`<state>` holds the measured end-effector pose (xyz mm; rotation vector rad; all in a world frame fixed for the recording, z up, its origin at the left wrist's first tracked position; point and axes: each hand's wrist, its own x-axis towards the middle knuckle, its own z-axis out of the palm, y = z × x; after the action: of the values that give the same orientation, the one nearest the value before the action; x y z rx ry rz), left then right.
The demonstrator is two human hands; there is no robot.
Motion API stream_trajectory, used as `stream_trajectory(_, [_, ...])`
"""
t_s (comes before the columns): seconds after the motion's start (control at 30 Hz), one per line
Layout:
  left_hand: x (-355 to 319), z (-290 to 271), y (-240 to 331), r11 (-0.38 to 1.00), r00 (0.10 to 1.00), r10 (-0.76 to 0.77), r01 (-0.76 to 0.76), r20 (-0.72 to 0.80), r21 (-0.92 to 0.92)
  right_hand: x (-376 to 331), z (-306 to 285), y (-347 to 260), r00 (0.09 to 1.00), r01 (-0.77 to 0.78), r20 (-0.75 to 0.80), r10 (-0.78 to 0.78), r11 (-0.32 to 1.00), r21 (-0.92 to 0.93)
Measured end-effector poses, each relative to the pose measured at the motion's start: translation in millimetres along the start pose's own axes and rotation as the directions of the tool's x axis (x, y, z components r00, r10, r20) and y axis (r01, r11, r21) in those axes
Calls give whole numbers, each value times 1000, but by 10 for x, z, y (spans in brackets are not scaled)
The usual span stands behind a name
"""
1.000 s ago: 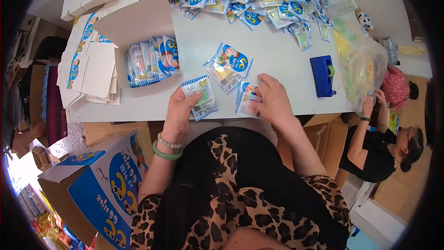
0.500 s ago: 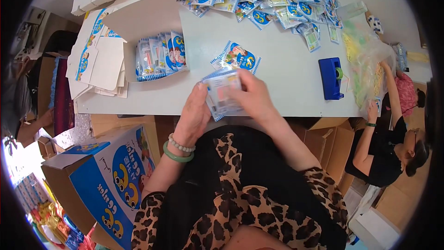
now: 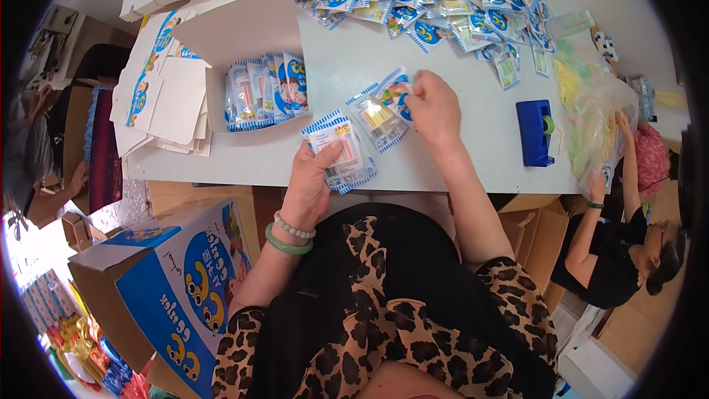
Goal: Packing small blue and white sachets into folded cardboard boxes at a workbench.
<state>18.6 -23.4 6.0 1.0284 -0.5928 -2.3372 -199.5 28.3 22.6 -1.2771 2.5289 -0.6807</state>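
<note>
Pale-grey table (image 3: 493,129) carries heaped blue-and-clear plastic packets (image 3: 443,4)

Left hand's (image 3: 306,181) grip clamps transparent blue-edged packets (image 3: 341,137); right hand's (image 3: 436,111) grip pinches a blue-fronted packet (image 3: 396,91).

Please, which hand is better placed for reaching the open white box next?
Probably the left hand: holding at least one packet, it is nearer the open white box. The right hand, at another packet, is farther away.

Heaped packets (image 3: 436,0) and stacked cartons (image 3: 181,92) suggest a packing workshop.
</note>
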Motion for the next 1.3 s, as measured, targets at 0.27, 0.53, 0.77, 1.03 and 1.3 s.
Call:
stream_trajectory(0.27, [-31,15,-8,999,999,23,-22,42,-32,-392,264,-508,999,7,-39,-13,991,-135])
stream_trajectory(0.53, [-131,4,38,997,1000,14,-12,-28,76,-259,160,-615,982,8,185,37,972,-234])
stream_trajectory(0.77, [-106,62,-7,993,1000,-23,20,20,116,-243,258,-564,974,16,226,-9,999,-28])
stream_trajectory(1.03, [-136,28,-29,999,999,-31,32,23,-14,-391,95,-342,958,-242,271,95,774,585])
stream_trajectory(1.3, [-125,103,-112,999,1000,-4,3,18,33,-569,237,-441,999,-17,37,21,995,-102])
